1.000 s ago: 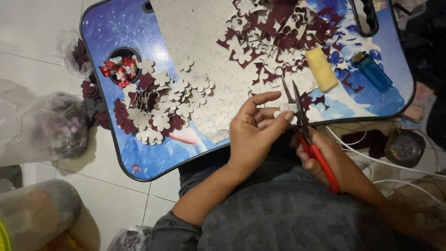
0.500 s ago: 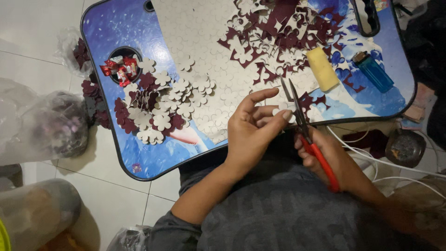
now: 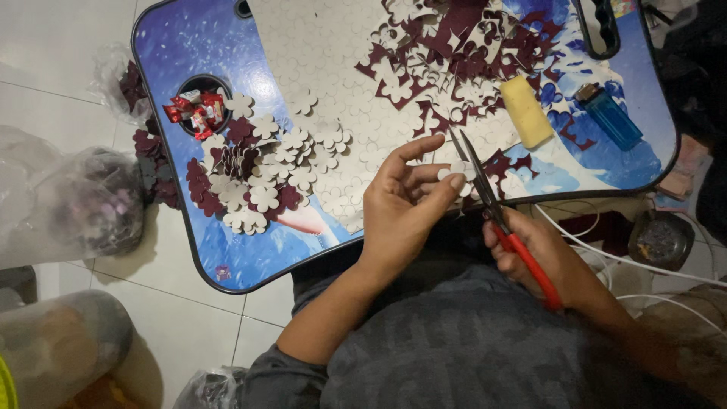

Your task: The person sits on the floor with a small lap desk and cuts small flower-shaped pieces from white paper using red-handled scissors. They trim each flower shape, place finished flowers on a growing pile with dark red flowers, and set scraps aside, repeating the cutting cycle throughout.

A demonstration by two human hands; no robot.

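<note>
Person sits w/ a small blue picture-printed lap counter [image 3: 189,60] across the knees, grey-shirted, hands working just off its near edge. Left hand [image 3: 401,216] is cupped, fingers curled narrow, thumb and fingertips pinching a small pale flower-shaped paper cutout [image 3: 457,168]. Right hand [image 3: 541,254] is closed round the red handles of a pair of slim red-handled scissors [image 3: 492,201]; the blades point up and away, parted a little, w/ the cutout right at them, touching or near enough, can't tell which. On the counter, left part: a loose heap of pale and maroon flower cutouts [image 3: 261,170], some overlapping, beside a round cup hole holding red sweet wrappers [image 3: 195,112]. Centre and far side: a pale punched-out paper sheet [image 3: 326,53] and a scatter of maroon paper offcuts [image 3: 454,45]. Right part: a yellow oblong block [image 3: 525,111], poss. an eraser, and just beside it a blue lighter [image 3: 610,117], the two apart. White cables [image 3: 606,254] trail across the tiled floor by the right forearm. Clear plastic bags [image 3: 83,204] w/ dark bits inside sit on the floor left of the counter.
</note>
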